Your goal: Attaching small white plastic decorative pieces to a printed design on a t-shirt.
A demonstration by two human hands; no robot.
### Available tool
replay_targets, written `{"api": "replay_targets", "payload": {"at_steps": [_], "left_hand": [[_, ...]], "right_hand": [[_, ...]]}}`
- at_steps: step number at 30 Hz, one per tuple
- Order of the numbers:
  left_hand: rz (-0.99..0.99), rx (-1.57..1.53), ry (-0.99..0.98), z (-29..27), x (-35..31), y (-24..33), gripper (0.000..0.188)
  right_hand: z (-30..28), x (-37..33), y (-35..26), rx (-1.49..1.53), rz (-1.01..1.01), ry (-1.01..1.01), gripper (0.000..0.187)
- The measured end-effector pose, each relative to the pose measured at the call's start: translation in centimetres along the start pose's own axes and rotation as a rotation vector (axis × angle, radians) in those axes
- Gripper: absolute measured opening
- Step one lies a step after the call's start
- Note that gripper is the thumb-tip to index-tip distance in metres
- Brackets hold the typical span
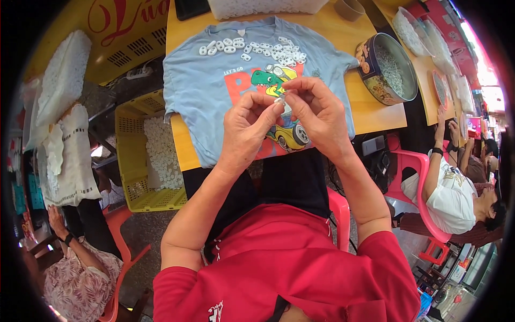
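Both my hands are raised close together over a light blue T-shirt [201, 88] laid flat on the table. Between thumb and fingertips, my left hand [244, 129] pinches a small white plastic piece [278, 100]. Closed in a pinch right beside it is my right hand [322, 118]; its fingertips hide whatever they hold. Beyond the hands, several white plastic pieces with two holes [229, 49] lie on the shirt at the left. A looser cluster of smaller white pieces [281, 53] lies to their right.
A round tin [389, 70] of small shiny metal parts stands at the right table edge. A clear tub [268, 6] of white pieces sits at the back. On the floor at left, a yellow crate [129, 155] holds more white pieces. People sit at both sides.
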State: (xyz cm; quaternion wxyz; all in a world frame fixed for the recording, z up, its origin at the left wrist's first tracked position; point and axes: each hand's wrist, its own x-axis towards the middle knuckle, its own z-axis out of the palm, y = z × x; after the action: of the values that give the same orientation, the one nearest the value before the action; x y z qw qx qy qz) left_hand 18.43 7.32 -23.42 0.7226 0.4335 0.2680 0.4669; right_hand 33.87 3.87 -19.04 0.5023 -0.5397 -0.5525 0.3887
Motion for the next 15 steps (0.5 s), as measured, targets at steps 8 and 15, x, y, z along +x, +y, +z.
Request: {"api": "replay_targets", "payload": {"at_steps": [8,15], "left_hand": [[0.005,0.014,0.005,-0.04,-0.02,-0.07,0.012],[-0.003,0.000,0.002,-0.03,-0.08,-0.05,0.012]], "right_hand": [[0.36,-0.07,0.27,0.014,0.003,0.037,0.019],[0.14,0.21,0.32,-0.004,-0.034,-0.002,0.019]]}}
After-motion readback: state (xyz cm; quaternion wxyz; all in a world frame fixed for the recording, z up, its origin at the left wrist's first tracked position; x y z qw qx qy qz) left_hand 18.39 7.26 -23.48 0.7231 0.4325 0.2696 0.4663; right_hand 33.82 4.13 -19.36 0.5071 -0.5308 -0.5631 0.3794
